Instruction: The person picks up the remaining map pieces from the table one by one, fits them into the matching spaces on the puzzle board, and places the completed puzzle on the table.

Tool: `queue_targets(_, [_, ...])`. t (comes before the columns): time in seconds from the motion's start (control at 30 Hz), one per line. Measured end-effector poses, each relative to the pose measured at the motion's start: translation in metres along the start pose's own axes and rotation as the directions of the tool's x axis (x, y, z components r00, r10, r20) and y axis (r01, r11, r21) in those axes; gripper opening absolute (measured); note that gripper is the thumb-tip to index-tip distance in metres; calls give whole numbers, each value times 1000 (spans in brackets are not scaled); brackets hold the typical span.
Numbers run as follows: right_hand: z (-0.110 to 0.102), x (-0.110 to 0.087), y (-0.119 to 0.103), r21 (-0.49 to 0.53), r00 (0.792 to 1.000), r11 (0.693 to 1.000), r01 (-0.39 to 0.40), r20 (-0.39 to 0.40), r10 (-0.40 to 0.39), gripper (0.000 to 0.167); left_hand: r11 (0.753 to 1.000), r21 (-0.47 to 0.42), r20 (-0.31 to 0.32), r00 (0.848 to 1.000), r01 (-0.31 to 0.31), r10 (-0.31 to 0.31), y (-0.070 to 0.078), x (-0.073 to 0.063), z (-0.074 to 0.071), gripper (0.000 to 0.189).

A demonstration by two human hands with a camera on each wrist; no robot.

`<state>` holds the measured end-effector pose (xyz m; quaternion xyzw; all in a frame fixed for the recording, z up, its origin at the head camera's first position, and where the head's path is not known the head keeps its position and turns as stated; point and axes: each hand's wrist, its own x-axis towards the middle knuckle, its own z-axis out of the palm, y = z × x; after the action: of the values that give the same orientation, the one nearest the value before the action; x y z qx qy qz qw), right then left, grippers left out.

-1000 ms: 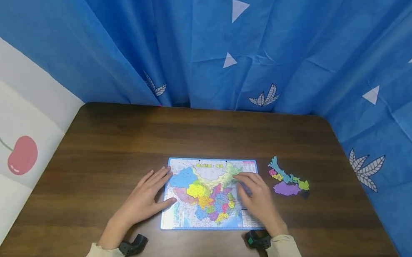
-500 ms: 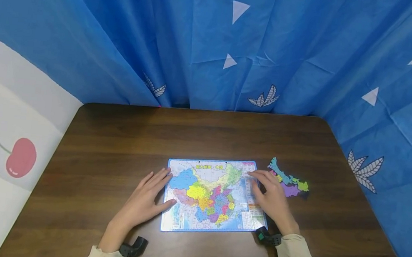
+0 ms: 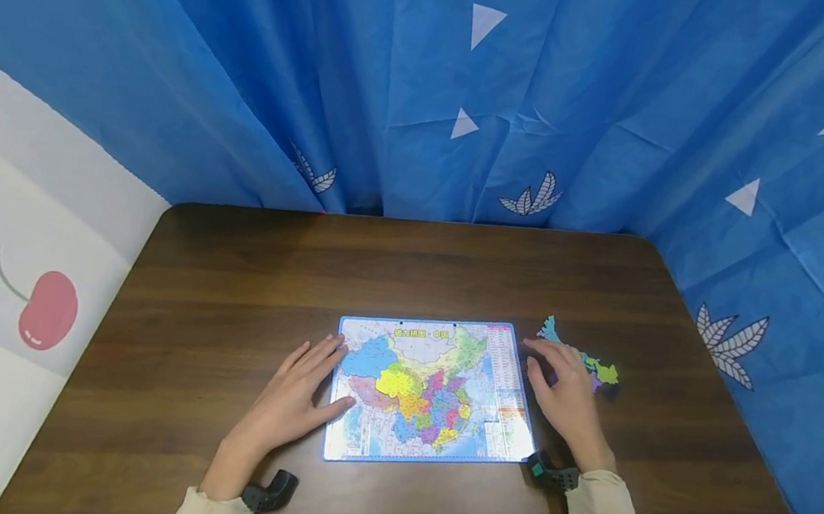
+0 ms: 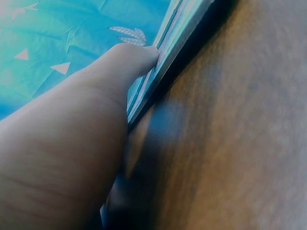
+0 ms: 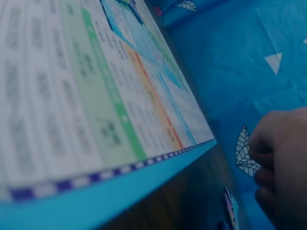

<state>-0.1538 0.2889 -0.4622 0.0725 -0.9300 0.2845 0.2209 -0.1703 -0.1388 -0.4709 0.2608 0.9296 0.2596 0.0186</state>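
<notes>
A blue-edged map puzzle board (image 3: 418,346) lies flat on the table, with colourful map pieces filling much of it. My left hand (image 3: 295,400) rests along its left edge, fingers spread and thumb reaching over the border. In the left wrist view, the thumb (image 4: 136,56) touches the board's edge (image 4: 160,69). Just off the board's right side, my right hand (image 3: 569,397) hovers over loose puzzle pieces, its fingers slightly bent and nothing visible in them. Teal (image 3: 548,328), light green (image 3: 603,372) and purple (image 3: 596,383) pieces show around that hand, which hides the others.
A dark wooden table (image 3: 411,265) extends around the board. Blue curtains (image 3: 430,83) hang behind and to the right; a white cloth with a cherry print (image 3: 48,311) is at the left. Black wrist devices (image 3: 270,491) sit below both hands.
My right hand has moved right, from above the board's upper right part to over the loose pieces, uncovering the board's right side. The left hand has stayed in place.
</notes>
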Motion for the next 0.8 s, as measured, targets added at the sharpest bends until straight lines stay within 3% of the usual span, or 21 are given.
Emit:
queue_targets(0.27, [-2, 1, 11, -32, 989, 994, -106, -103, 102, 39, 1000, 1, -5, 1000, 14, -14, 0, 0, 2, 85])
queue_targets(0.53, [-8, -2, 22, -83, 975, 973, -217, -63, 212, 49, 1000, 6, -12, 1000, 3, -3, 0, -1, 2, 84])
queue_targets(0.8, [-13, -10, 29, -59, 987, 986, -158, -28, 157, 53, 1000, 9, -10, 1000, -10, 10, 0, 0, 1, 84])
